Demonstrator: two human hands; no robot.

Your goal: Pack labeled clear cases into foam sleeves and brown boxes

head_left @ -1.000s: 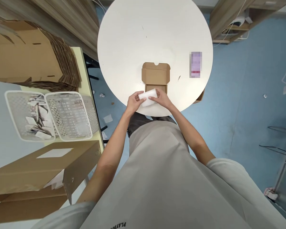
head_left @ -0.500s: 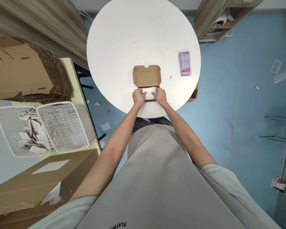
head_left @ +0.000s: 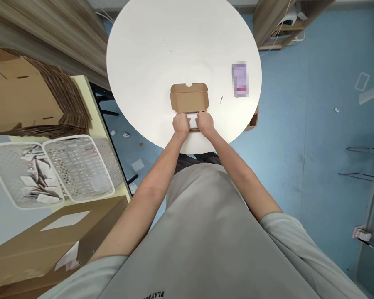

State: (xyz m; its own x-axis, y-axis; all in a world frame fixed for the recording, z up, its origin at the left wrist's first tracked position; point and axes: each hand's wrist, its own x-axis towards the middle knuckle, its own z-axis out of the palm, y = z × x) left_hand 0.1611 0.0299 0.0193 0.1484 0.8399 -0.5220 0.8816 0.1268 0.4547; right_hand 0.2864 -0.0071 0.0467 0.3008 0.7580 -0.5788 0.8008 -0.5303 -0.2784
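A small brown cardboard box [head_left: 189, 99] lies on the white round table [head_left: 149, 70] near its front edge, its lid folded back away from me. A white item [head_left: 193, 121] sits in the box's tray. My left hand [head_left: 181, 124] is closed at the left end of the white item, its fingers curled down by the box. At the item's right end my right hand [head_left: 205, 123] is closed in the same way. Both hands cover the ends of the tray and part of the item.
A blurred purple object [head_left: 240, 79] lies at the table's right. On a side table to the left are stacked flat cardboard [head_left: 21, 93], a basket of packets [head_left: 26, 178], a basket of clear items [head_left: 81, 166] and a large carton [head_left: 59, 236].
Both hands have curled further over the ends of the white item, and less of it shows. The view has shifted slightly.
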